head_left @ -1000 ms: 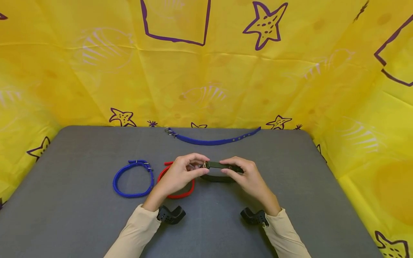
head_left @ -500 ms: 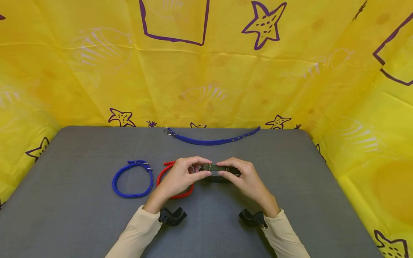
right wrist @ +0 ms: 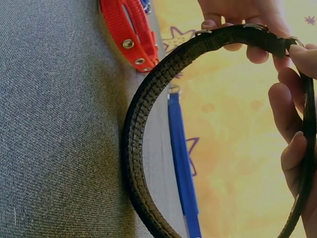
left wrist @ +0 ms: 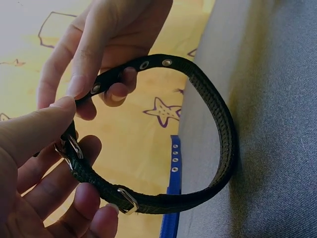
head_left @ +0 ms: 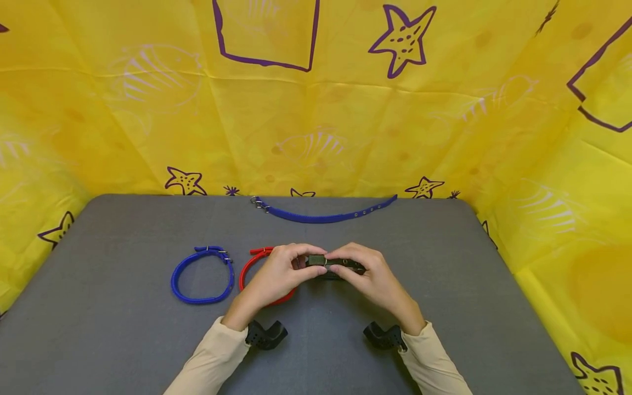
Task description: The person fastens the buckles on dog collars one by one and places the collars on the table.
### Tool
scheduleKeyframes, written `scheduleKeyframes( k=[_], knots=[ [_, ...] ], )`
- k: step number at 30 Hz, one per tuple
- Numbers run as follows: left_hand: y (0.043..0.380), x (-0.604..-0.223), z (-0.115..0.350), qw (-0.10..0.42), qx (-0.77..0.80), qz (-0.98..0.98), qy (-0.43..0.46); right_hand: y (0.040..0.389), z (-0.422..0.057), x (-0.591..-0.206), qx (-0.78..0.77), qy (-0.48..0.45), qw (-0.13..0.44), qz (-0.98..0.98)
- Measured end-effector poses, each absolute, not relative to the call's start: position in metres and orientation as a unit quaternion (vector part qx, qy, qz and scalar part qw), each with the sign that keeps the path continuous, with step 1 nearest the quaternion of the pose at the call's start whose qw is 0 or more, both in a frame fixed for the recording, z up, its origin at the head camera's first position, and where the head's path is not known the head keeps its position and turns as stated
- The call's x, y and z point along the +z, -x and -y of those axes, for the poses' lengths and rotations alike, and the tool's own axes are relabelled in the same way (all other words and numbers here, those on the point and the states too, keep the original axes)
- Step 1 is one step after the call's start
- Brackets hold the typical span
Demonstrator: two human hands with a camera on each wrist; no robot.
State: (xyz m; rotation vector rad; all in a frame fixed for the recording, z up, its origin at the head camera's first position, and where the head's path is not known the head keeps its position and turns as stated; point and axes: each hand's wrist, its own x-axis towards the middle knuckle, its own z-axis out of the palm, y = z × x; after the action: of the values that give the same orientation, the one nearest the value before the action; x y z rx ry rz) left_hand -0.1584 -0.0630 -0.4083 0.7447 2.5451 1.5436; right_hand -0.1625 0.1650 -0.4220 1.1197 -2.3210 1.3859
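A dark green collar (head_left: pixel 317 260), bent into a loop, is between both hands at mid-table. My left hand (head_left: pixel 283 269) pinches its buckle end between thumb and fingers. On the eyelet end, my right hand (head_left: pixel 367 267) pinches the strap, its fingertips right at those of the left. In the left wrist view a metal buckle (left wrist: pixel 75 147) shows under the left thumb, and a metal ring (left wrist: pixel 129 201) sits lower on the strap. The loop's stitched inner side (right wrist: pixel 136 144) faces the right wrist camera, its lower curve close to the table. Fingers partly hide where the two ends meet.
Left of the hands lies a buckled blue collar (head_left: pixel 175 280). A red collar (head_left: pixel 245 270) is partly covered by the left hand. Another blue collar (head_left: pixel 316 219) stretches unfastened along the back edge of the grey table (head_left: pixel 123 340). Yellow patterned cloth (head_left: pixel 316 109) hangs behind.
The hands have drawn together until their fingertips nearly meet. The buckle end of the dark green collar has shifted right, and the loop sits slightly lower in the head view.
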Motion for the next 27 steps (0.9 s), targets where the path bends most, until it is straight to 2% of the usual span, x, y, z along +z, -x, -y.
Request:
scheduleKeyframes(
  k=[15,27],
  knots=[
    [0.162,-0.408,0.068,0.029,0.493,-0.842,-0.216,0.163,-0.167,-0.423,0.468,-0.352,0.102,0.804],
    [0.166,-0.409,0.076,0.054,0.516,-0.824,-0.226,0.165,-0.169,-0.425,0.467,-0.336,0.118,0.81]
  ],
)
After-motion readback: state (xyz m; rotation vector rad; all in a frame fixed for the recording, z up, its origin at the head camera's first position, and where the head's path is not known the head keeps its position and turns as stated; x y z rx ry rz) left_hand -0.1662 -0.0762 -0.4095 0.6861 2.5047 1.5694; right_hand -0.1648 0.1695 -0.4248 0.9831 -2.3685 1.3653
